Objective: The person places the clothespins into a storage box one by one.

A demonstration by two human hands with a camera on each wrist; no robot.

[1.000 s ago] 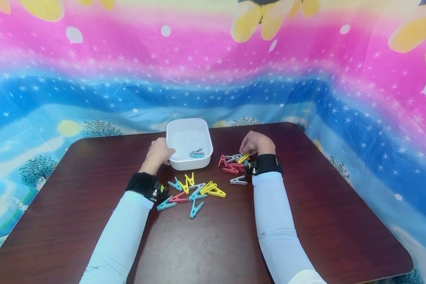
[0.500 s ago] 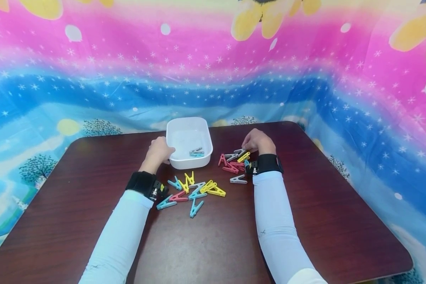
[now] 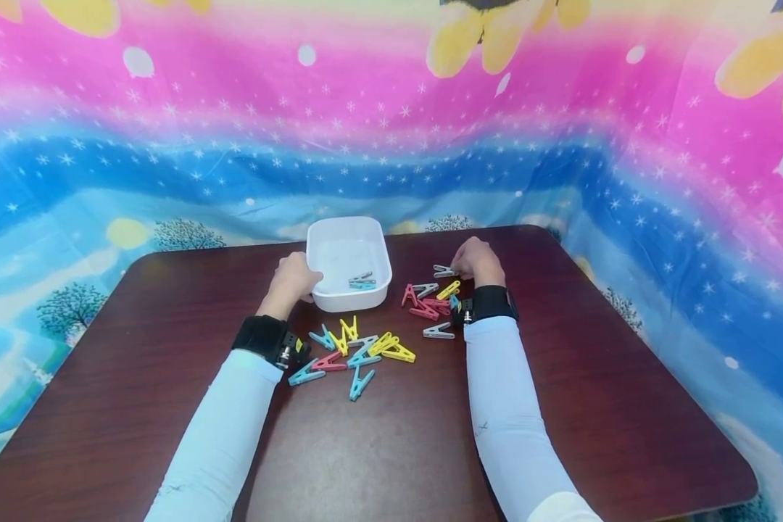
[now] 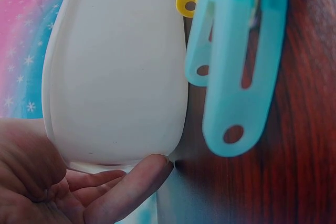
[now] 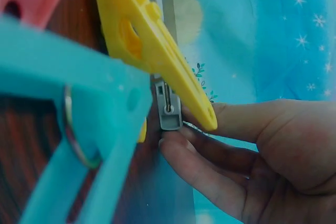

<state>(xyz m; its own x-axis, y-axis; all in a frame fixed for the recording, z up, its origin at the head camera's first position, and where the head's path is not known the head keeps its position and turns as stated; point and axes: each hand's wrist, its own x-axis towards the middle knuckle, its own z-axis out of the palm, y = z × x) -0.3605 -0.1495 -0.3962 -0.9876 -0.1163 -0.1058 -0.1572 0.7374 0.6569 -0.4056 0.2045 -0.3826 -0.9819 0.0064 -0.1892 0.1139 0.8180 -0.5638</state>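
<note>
My left hand (image 3: pixel 292 279) holds the left side of a white plastic tub (image 3: pixel 313 270); in the left wrist view its thumb (image 4: pixel 137 187) lies against the tub's end. One grey and one light blue clothespin (image 3: pixel 363 286) lie inside the tub. At the right, my right hand (image 3: pixel 478 261) pinches a grey clothespin (image 3: pixel 444 271) just above or on the table; I cannot tell which. In the right wrist view, a yellow clothespin (image 5: pixel 152 51) and a near blue one (image 5: pixel 105 103) partly hide the pinched clothespin and fingertips.
Red, grey and yellow clothespins lie near my right hand, such as a red clothespin (image 3: pixel 424 310). A second group, with a blue clothespin (image 3: pixel 360 383), lies in front of the tub. A printed cloth (image 3: pixel 365 130) hangs behind the dark table (image 3: pixel 594 406).
My right hand has drawn the grey clothespin away from the right-hand pile, toward the back of the table. The left hand and the tub have stayed in place.
</note>
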